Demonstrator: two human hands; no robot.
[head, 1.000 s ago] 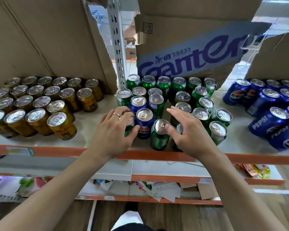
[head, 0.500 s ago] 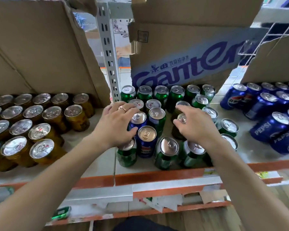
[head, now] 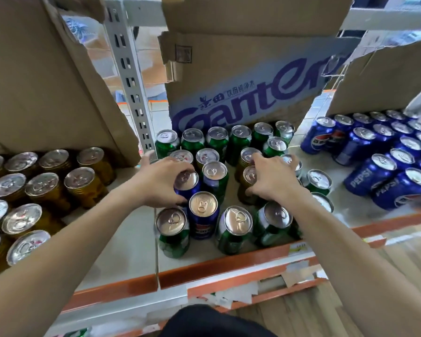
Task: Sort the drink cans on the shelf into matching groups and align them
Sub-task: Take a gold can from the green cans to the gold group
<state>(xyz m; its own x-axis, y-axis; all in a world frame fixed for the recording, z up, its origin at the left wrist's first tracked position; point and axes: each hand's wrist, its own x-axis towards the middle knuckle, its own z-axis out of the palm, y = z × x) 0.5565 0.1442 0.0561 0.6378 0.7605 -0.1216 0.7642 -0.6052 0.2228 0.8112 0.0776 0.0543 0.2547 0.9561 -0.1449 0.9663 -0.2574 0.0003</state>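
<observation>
A mixed cluster of green cans (head: 233, 229) stands in the middle of the shelf (head: 122, 251), with blue Pepsi cans and golden cans among them. My left hand (head: 161, 183) grips a blue can (head: 187, 183) in the second row. Just in front of it stands another blue can (head: 203, 215). My right hand (head: 270, 181) curls around a golden can (head: 249, 183) in the cluster's right half. A second golden can (head: 247, 156) stands behind that one.
Several golden cans (head: 41, 190) fill the shelf's left part and several Pepsi cans (head: 384, 164) the right. Cardboard boxes (head: 248, 76) hang low over the back rows. A grey slotted upright (head: 129, 76) rises behind the left hand. The orange shelf edge (head: 229, 266) runs along the front.
Both hands reached deeper into the middle cluster, from the front row to the second row. The left hand closed on a blue can, the right on a golden one. The camera moved closer.
</observation>
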